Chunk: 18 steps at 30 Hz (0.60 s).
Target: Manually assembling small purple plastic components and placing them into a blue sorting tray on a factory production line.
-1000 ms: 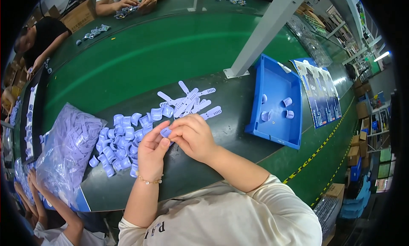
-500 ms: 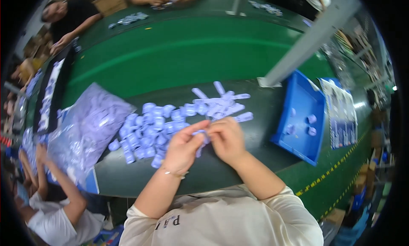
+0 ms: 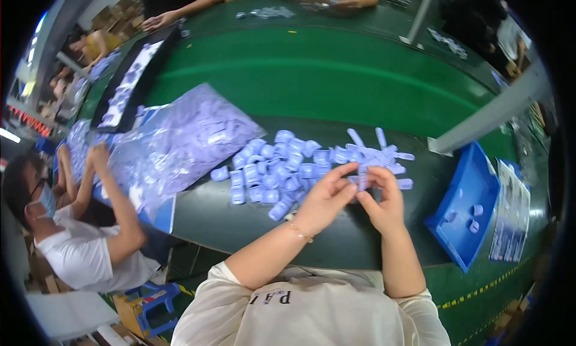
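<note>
Between my two hands, over the near part of the dark worktable, a slim lavender plastic strip with small slots (image 3: 362,177) stands upright. My left hand (image 3: 327,196) pinches it from the left, thumb and fingertips at its edge. On the other side my right hand (image 3: 385,196) has its thumb and fingers closed on the same piece. Just left of my hands lies a heap of small curved lavender plastic pieces (image 3: 273,172). Behind my right fingers, flat slotted lavender strips (image 3: 389,151) are fanned out, partly hidden.
A large clear bag of lavender parts (image 3: 192,130) lies left of the heap. To the right, a blue bin (image 3: 465,205) holds a few lavender pieces, near a grey post (image 3: 492,115). A green belt (image 3: 324,76) runs beyond. A masked co-worker (image 3: 90,238) works at left.
The view has swung left, so the table's contents appear farther right. My fingers have opened out around the lavender piece, which now shows upright between both hands.
</note>
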### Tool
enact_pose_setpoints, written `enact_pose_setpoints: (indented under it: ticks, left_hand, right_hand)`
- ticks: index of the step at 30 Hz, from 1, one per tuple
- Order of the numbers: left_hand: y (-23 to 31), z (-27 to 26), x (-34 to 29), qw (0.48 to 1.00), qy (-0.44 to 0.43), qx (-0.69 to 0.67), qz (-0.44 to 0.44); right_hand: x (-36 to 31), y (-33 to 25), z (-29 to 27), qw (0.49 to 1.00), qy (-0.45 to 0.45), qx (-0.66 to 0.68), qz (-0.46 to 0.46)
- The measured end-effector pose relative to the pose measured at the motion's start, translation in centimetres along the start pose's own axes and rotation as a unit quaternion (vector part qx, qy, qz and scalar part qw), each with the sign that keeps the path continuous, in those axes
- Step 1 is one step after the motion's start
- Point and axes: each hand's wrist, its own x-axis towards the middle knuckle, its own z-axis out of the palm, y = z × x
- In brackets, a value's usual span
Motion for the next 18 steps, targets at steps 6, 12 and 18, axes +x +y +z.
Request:
enact_pose_setpoints:
  ticks: [6,12,18]
  left_hand:
    - [0.0,0.8,-0.3,0.968,-0.042,0.232,0.087]
    - [0.5,1.0,0.1,0.898,-0.032,0.378,0.226]
    - [1.3,0.3,-0.4,0.892,-0.026,0.398,0.214]
  right_hand:
    - [-0.3,-0.3,-0.1,0.983,0.059,-0.149,-0.089]
    - [-0.6,0.4,-0.7,0.976,0.066,-0.178,-0.112]
    - [0.2,0.2,0.4,0.996,0.067,-0.054,-0.04]
